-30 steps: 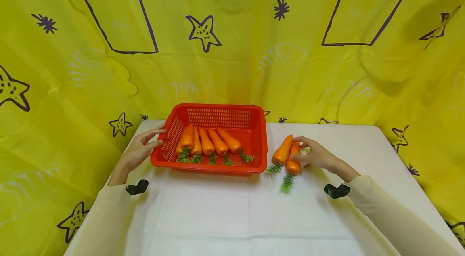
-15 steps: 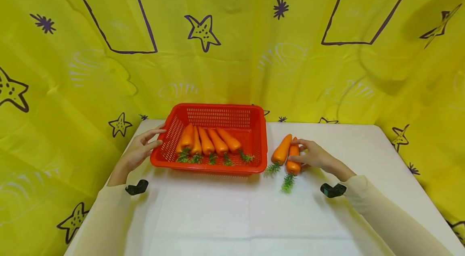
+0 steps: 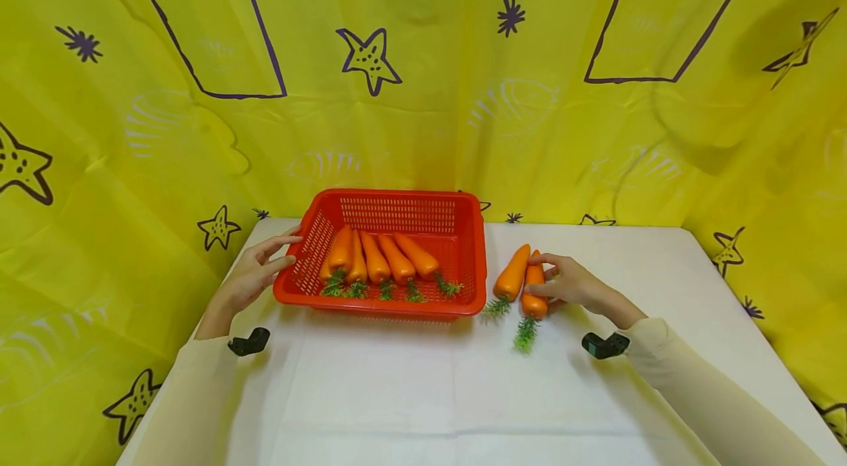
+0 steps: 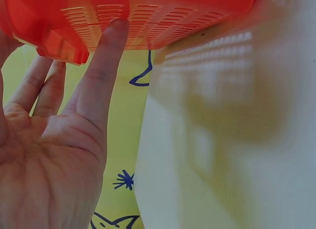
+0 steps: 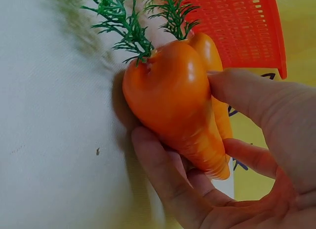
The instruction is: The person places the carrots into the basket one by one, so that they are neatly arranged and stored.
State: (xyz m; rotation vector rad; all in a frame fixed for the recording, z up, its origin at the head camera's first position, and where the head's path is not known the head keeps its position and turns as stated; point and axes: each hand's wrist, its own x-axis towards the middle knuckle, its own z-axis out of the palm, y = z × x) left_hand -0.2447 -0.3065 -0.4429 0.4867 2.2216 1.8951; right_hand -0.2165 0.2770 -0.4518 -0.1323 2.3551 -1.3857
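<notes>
My right hand [image 3: 573, 282] grips a glossy orange carrot [image 3: 534, 295] with a feathery green top, on the table right of the basket. In the right wrist view, the thumb presses one side of the carrot [image 5: 168, 86] and other fingers curl round its far side. A second carrot [image 3: 513, 273] lies close beside it, partly hidden in the right wrist view. My left hand [image 3: 246, 279] rests against the left side of a red plastic basket [image 3: 390, 306], fingers extended along its wall. Several carrots [image 3: 397, 260] lie side by side in the basket, their tops toward me.
A white-covered table [image 3: 423, 385] carries the basket and carrots. Behind and at both sides hangs a yellow curtain [image 3: 423, 128] with dark star drawings, meeting the table's back edge. Dark wrist cameras [image 3: 605, 345] sit at both cuffs.
The right hand has shifted slightly left and settled round the right-hand carrot, whose top has turned a little. The left hand and basket stay in place.
</notes>
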